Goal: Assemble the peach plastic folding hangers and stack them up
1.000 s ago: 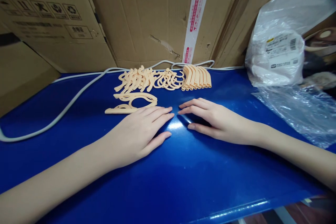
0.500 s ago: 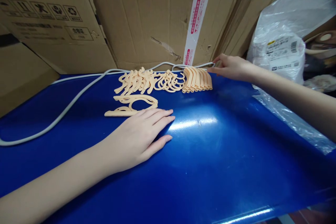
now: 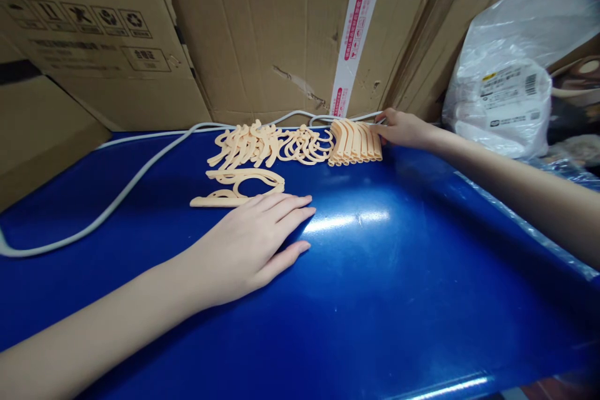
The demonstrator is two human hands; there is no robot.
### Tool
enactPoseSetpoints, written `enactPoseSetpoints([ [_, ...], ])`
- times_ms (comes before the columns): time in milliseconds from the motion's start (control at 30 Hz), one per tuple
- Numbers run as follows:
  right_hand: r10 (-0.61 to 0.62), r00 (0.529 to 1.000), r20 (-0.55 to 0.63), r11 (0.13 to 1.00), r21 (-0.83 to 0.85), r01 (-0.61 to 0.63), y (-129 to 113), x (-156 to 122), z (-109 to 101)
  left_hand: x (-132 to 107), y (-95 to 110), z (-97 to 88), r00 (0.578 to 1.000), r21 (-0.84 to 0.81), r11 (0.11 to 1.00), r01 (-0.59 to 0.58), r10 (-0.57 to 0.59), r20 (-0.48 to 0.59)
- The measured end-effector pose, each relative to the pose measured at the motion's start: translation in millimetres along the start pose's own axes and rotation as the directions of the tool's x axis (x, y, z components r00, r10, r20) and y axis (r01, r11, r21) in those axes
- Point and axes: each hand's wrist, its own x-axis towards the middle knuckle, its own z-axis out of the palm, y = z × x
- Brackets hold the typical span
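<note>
On the blue table [image 3: 422, 275] the left hand [image 3: 255, 240] lies flat, thumb spread; whether the right hand [image 3: 402, 129] pinches anything, I cannot tell. The left hides part of a hanger [image 3: 220, 202]; the right meets the bars [image 3: 354, 142].

Bench [image 3: 398, 300]: broad free room from the middle to the near edge, right of the left hand [image 3: 257, 240]. Lane: open from there up to the front of the curved-bar stack [image 3: 354, 142]. Stack's right end: taken by the right hand [image 3: 405, 128]; its forearm spans the right edge. Far edge: closed by cartons [image 3: 262, 44], with hooks [image 3: 307, 147] and jumbled bars [image 3: 244, 147] before them. Folded hanger [image 3: 218, 202]: narrow gap behind, left hand against the front. Left side: cable [image 3: 28, 252] and left forearm obstruct. Far right corner: plastic-wrapped package [image 3: 506, 106].
</note>
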Motion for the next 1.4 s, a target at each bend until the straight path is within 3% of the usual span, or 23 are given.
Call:
enactPoseSetpoints([
  [467, -0.071, 0.995, -0.063, 0.993, -0.100, 0.065, -12, -15, -6, 0, 1, -0.7, 1.000, 0.013, 1.000, -0.007, 0.007, -0.005],
  [667, -0.049, 0.982, -0.185, 0.991, -0.132, 0.024, -25, -33, -33, -1, 0, -0.4, 1.000, 0.005, 1.000, -0.008, 0.008, -0.001],
  [767, -0.154, 0.967, -0.202, 0.984, -0.121, 0.131, -38, -57, -47, -2, 1, 0.0, 1.000, -0.005, 1.000, -0.007, 0.007, -0.009],
  [833, -0.333, 0.916, -0.223, 0.943, -0.084, 0.322, -49, -79, -48, -2, 3, -0.1, 0.999, -0.027, 0.999, 0.033, -0.034, -0.039],
  [900, -0.476, 0.867, -0.146, 0.879, -0.038, 0.476, -61, -103, -42, -3, 4, -0.2, 0.989, -0.076, 0.990, 0.116, -0.122, -0.089],
  [1000, -0.699, 0.715, -0.029, 0.715, -0.068, 0.696, -77, -135, -25, -3, 4, -0.3, 0.961, -0.150, 0.967, 0.204, -0.227, -0.157],
  [1067, -0.786, 0.618, -0.020, 0.617, -0.078, 0.783, -84, -151, -13, -2, 3, -0.5, 0.953, -0.165, 0.964, 0.211, -0.240, -0.186],
  [1167, -0.857, 0.506, -0.095, 0.515, -0.155, 0.843, -91, -163, -1, -1, 3, -1.8, 0.955, -0.170, 0.966, 0.197, -0.228, -0.190],
  [1233, -0.871, 0.469, -0.142, 0.489, -0.179, 0.854, -93, -167, 4, 0, 3, -3.2, 0.962, -0.164, 0.970, 0.178, -0.207, -0.178],
  [1400, -0.879, 0.435, -0.194, 0.469, -0.187, 0.863, -93, -169, 16, 1, 6, -5.7, 0.982, -0.137, 0.982, 0.134, -0.150, -0.114],
])
